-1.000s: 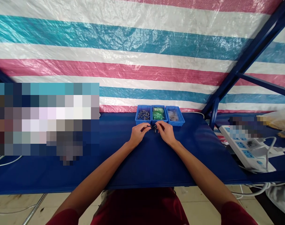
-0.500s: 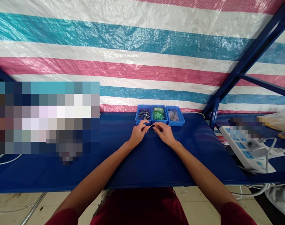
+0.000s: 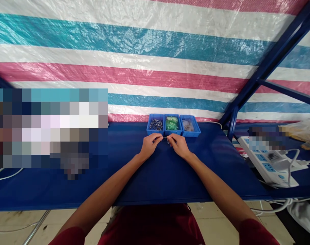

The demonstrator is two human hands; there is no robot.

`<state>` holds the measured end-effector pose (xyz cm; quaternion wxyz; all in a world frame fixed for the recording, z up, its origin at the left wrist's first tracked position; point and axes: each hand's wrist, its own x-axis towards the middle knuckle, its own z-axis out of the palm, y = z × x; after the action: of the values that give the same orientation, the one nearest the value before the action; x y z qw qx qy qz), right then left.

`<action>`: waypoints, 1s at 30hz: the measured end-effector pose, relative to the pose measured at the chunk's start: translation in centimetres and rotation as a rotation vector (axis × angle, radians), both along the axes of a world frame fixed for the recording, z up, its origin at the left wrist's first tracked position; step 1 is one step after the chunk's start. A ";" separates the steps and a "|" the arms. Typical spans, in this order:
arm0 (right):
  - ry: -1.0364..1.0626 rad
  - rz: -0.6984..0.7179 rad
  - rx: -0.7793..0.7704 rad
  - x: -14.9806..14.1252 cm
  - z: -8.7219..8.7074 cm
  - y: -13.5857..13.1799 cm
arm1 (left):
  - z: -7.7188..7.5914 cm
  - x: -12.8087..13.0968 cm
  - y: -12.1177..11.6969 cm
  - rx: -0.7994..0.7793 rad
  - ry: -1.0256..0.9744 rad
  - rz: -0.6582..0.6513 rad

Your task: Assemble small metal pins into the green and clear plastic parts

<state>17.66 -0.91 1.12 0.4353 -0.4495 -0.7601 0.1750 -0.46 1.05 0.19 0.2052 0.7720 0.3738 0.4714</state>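
Observation:
My left hand (image 3: 150, 145) is closed in a pinch just in front of the bins, its fingertips pressed on a small thin metal piece (image 3: 164, 137). Facing it, my right hand (image 3: 178, 144) pinches at the other side of that piece, and short thin metal bits poke out below its fingertips. These parts are too small to name surely. Behind the hands stand three blue bins in a row. The left bin (image 3: 148, 128) holds many screw-like metal pieces (image 3: 156, 124). Green plastic pieces (image 3: 172, 124) fill the middle one, and clear or whitish plastic pieces (image 3: 188, 125) lie in the right one.
The hands are over a blue-covered table (image 3: 165, 177). A white power strip (image 3: 265, 163) with plugs and cables lies to the right, near a blue metal frame post (image 3: 233, 122). A striped plastic sheet (image 3: 144, 44) hangs behind. The left side is pixelated.
My left fingers, raised and apart before, have come down into a closed pinch. The fingertips of both hands have drawn slightly apart, with the thin piece showing between them.

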 end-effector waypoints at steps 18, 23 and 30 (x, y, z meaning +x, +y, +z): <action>-0.009 0.051 -0.003 -0.1 -0.5 0.2 | 0.5 0.2 -0.4 0.018 -0.085 -0.016; -0.008 -0.048 0.006 -0.1 -0.4 0.3 | 0.4 0.1 -0.4 -0.002 -0.091 0.009; 0.052 -0.151 0.044 0.0 -0.3 0.3 | 0.4 -0.1 -0.1 0.063 0.057 0.009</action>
<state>17.70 -0.58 0.85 0.4766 -0.4913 -0.7161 0.1366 -0.56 0.90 0.63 0.1679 0.7894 0.3680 0.4618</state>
